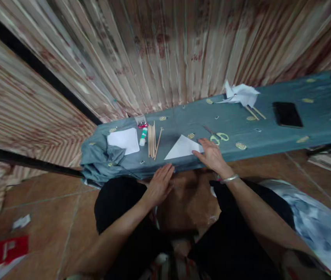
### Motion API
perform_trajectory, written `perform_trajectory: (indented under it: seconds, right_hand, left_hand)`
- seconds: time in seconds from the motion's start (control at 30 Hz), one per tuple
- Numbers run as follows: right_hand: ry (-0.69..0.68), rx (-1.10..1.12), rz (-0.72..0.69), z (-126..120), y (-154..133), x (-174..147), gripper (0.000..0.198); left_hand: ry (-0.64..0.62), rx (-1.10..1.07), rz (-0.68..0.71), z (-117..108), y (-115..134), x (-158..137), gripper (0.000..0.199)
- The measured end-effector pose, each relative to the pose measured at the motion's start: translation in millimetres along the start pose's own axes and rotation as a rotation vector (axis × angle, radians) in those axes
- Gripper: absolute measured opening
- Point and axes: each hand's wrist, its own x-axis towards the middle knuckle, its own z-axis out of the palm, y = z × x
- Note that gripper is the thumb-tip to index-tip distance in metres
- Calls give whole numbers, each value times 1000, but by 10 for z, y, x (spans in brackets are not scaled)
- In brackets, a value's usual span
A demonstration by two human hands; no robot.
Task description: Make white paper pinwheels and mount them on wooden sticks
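A white paper folded into a triangle [181,148] lies flat near the front edge of the cloth-covered bench. My right hand [211,155] rests on its right corner, thumb and fingers apart. At the bench's front edge, just left of and below the paper, is my left hand [160,182], its fingers stretched out and holding nothing. Scissors [217,137] with yellow-green handles lie just beyond my right hand. Several wooden sticks [152,140] lie side by side left of the triangle, next to a white and green glue bottle [143,137].
A stack of white paper [126,139] lies at the left, with a small box of pins [141,122] behind. Paper pinwheels [239,95] on sticks and a black phone [287,114] are at the right. A striped curtain [165,54] hangs behind the blue-green cloth [261,138].
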Motion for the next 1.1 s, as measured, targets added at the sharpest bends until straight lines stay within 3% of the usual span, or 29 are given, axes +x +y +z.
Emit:
perform_trajectory:
  seconds: [0.17, 0.3, 0.4, 0.53, 0.63, 0.73, 0.8, 0.93, 1.0, 1.1]
  right_hand:
    - [9, 292, 129, 9, 32, 116, 21]
    - [-18, 479, 199, -34, 27, 232, 7]
    - [-44, 625, 178, -158, -18, 325, 10]
    - [-74, 1023, 158, -406, -115, 407, 20]
    - [-84, 1141, 134, -557, -183, 433, 22]
    - [-96, 1149, 101, -648, -226, 441, 21]
    - [-102, 1127, 86, -685, -235, 440, 21]
    - [-104, 1049, 75, -712, -194, 435, 21]
    - [-50, 1033, 117, -691, -155, 439, 25]
    - [161, 1127, 291, -615, -123, 453, 45]
  left_hand:
    - [41, -305, -175, 59, 7, 35, 50]
    - [130, -863, -526, 130, 2, 105, 42]
    - [182, -1258, -721, 71, 33, 184, 45]
    - [185, -1615, -777, -198, 76, 329, 48]
    - [165, -1732, -721, -456, 65, 496, 57]
    - [118, -1683, -627, -654, 53, 717, 63]
    - [29, -1564, -585, -702, 66, 873, 56]
    - [-66, -1308, -593, -583, 90, 1132, 41]
    - [-3, -1181, -571, -478, 54, 1213, 35]
    - [280, -912, -508, -384, -54, 1279, 26]
